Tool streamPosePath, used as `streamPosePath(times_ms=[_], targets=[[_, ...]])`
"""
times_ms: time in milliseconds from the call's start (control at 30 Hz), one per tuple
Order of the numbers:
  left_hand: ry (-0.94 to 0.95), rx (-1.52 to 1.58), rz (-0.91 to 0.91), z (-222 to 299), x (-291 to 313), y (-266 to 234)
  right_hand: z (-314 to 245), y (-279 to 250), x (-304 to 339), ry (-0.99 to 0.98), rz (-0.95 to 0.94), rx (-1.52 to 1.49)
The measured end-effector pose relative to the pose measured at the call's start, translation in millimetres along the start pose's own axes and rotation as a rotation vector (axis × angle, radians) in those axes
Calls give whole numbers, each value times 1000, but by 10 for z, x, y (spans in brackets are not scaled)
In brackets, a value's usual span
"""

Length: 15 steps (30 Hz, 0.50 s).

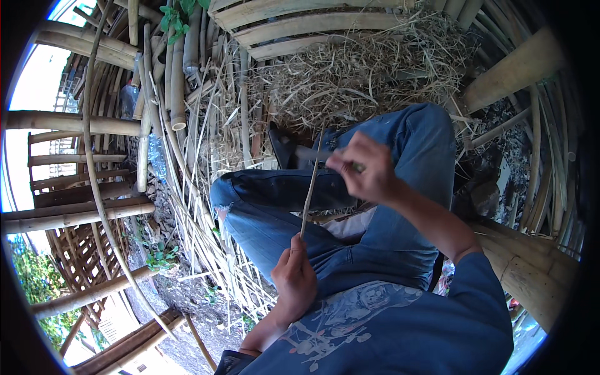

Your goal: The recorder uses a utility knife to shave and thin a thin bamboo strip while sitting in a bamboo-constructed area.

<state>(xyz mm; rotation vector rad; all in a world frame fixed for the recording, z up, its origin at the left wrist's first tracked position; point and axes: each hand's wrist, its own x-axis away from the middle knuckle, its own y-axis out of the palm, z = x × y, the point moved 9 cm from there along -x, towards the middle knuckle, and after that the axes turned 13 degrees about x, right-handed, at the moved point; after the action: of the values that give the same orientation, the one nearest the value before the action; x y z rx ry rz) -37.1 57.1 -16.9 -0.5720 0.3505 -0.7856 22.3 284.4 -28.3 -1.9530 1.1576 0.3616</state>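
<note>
My left hand [294, 274] is closed around the lower end of a thin bamboo strip [312, 178]. The strip slants up and away from me, over my legs toward the shavings. My right hand [365, 167] is closed on a knife, slightly smeared by motion. The knife's grey blade [312, 154] points left and crosses the strip's upper half; whether it touches the strip I cannot tell. Most of the handle is hidden in my fingers. Both hands are above my bent legs in blue jeans [400, 206].
Bamboo shavings [369, 78] heap beyond my legs, below a slatted bamboo panel [325, 25]. Long split strips [194, 212] lie on the ground at my left. Thick bamboo poles [75, 122] form a frame farther left. A stout pole [515, 69] leans at the far right.
</note>
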Motion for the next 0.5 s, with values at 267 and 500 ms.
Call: streamPosePath(times_ms=[267, 500], targets=[[10, -13, -2, 74, 16, -19, 434, -164, -180, 83, 86, 90], [-386, 568, -124, -161, -123, 164, 505, -50, 27, 316, 78, 110]])
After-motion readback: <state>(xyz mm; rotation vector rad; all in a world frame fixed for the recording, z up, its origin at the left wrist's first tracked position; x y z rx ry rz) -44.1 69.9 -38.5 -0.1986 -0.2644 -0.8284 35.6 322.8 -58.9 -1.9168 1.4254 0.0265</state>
